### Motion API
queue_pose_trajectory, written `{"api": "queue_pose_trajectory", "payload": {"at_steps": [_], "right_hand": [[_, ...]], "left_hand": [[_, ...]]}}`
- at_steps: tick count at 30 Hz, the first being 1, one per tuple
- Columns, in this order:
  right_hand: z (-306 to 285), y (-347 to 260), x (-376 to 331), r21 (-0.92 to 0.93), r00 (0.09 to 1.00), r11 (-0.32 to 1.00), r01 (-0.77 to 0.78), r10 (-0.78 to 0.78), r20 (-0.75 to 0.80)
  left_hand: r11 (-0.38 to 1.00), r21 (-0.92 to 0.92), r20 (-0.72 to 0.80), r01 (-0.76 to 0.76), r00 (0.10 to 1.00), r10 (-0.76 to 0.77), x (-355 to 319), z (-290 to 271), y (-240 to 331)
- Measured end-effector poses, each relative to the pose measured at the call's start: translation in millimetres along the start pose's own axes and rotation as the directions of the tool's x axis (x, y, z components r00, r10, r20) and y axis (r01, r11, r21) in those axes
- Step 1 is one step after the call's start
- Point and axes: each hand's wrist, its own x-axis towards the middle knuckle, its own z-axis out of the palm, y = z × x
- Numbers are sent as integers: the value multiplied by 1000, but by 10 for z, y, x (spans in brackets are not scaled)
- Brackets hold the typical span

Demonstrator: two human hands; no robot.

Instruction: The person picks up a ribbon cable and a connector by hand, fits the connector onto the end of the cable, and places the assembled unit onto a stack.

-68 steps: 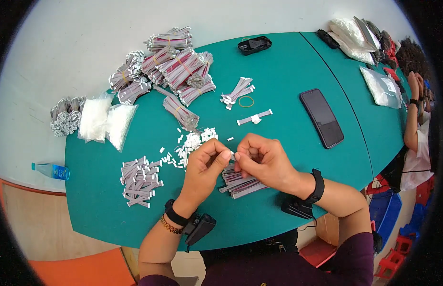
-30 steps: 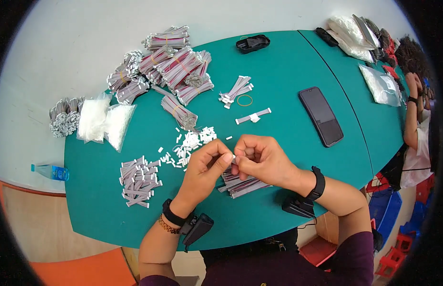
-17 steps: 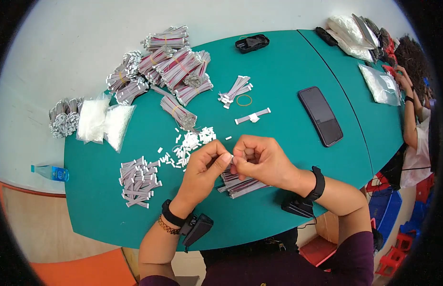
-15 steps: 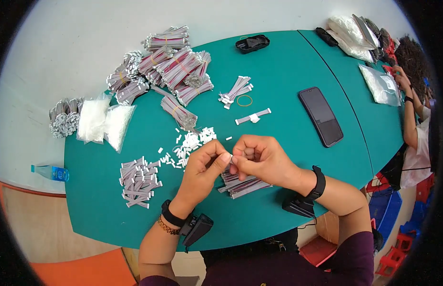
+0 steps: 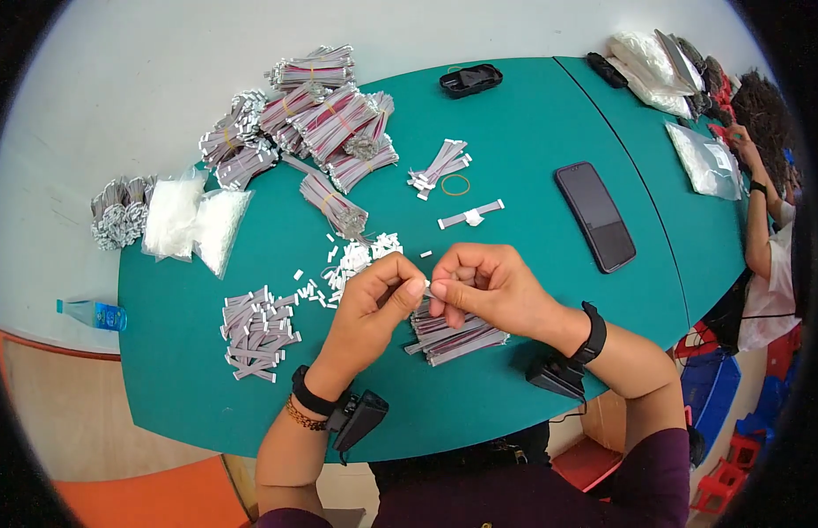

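My left hand [image 5: 374,304] and my right hand [image 5: 484,286] meet fingertip to fingertip above the green table [image 5: 532,132], pinching a small white connector piece [image 5: 426,283] between them. Right under my hands lies a loose stack of grey ribbon cable strips [image 5: 453,333]. A scatter of small white connector pieces [image 5: 356,257] lies just beyond my left hand. A pile of short finished strips [image 5: 255,330] sits to its left.
Bundles of grey ribbon cable [image 5: 325,123] are heaped at the table's far left, with two clear bags [image 5: 198,220] beside them. A black phone [image 5: 595,216], a yellow rubber band [image 5: 455,184] and a single strip [image 5: 470,214] lie further out. Another person's arm [image 5: 761,229] is at right.
My hands stay together at the same spot; the fingers have shifted slightly around the small white piece. Nothing else on the table has moved.
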Motion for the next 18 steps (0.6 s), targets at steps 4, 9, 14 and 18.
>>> {"api": "queue_pose_trajectory", "payload": {"at_steps": [4,9,14,18], "right_hand": [[7,3,-7,-13,1000,1000,16,-16,-16],[18,32,-8,-33,999,998,45,-46,-30],[28,54,-23,-91,997,994,63,-66,-34],[52,24,-37,-136,997,989,51,-58,-50]], "left_hand": [[999,30,-2,-22,1000,22,3,4,3],[995,92,-28,-41,999,44,0,10,-26],[984,163,-47,-77,995,86,-13,59,-23],[977,177,-48,-121,990,132,-13,59,-37]]}}
